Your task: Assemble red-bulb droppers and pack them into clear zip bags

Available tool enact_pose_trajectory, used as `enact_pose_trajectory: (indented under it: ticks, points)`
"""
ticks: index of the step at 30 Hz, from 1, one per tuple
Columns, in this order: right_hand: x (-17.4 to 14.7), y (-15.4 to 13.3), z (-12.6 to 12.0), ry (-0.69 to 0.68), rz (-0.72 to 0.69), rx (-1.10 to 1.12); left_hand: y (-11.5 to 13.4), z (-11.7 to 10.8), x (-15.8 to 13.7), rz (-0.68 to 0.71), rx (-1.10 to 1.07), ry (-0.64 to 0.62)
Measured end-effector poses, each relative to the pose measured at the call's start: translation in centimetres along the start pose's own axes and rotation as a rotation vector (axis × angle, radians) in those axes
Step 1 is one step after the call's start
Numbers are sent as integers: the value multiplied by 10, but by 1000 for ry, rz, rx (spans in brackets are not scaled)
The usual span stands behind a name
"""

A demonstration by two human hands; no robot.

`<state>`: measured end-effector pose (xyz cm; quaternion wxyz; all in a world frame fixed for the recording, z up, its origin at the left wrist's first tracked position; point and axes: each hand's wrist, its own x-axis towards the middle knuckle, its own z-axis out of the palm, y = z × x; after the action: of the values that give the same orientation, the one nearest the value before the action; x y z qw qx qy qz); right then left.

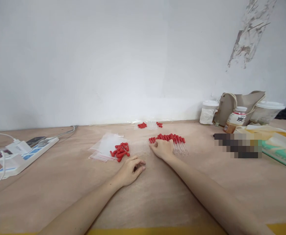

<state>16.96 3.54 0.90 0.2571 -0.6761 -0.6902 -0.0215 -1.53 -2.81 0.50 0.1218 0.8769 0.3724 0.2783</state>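
My left hand (133, 169) rests on the table with its fingers loosely curled, thumb apart, and nothing seen in it. Just beyond it lies a pile of loose red rubber bulbs (120, 151). To the right of the pile is a row of thin clear dropper tubes (139, 148) without bulbs. At the right end of this row my right hand (161, 148) pinches what seems to be a clear tube, mostly hidden by the fingers. Behind and right of that hand, droppers with red bulbs (178, 138) lie side by side.
Clear plastic bags (106, 147) lie left of the bulbs. Near the wall is a bag of red bulbs and tubes (149, 125). A power strip (27, 158) with cables sits at the left. Cups, a bottle (235, 120) and a tissue pack (281, 148) stand or lie at the right.
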Motion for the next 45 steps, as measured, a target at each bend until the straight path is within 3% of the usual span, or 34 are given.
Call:
enact_pose_trajectory:
  ticks: [11,14,17,20,23,28,33,36,39,45]
  points:
    - [-1,-21,7,-93,19,-76,1,4,2,16,74,18]
    - [1,-22,4,-140,55,-54,0,-4,4,-12,318,139]
    - [2,-21,3,-179,76,-37,-4,-24,4,-136,643,244]
    - [3,-20,1,-179,92,-4,-7,-44,0,-263,838,233]
    - [4,-19,-6,-178,96,68,-12,-52,-5,-316,883,174]
    - [-1,-4,-24,-164,19,255,-19,-48,-6,-334,878,117]
    - [-16,29,-31,-86,-175,453,-10,-46,-3,-281,804,176]
    - [-30,46,-32,-91,-266,528,2,-33,-2,-151,623,179]
    - [-45,54,-36,-86,-349,506,10,-14,-4,-22,365,89]
    - [-63,46,-37,-97,-459,457,10,5,-4,-29,90,115]
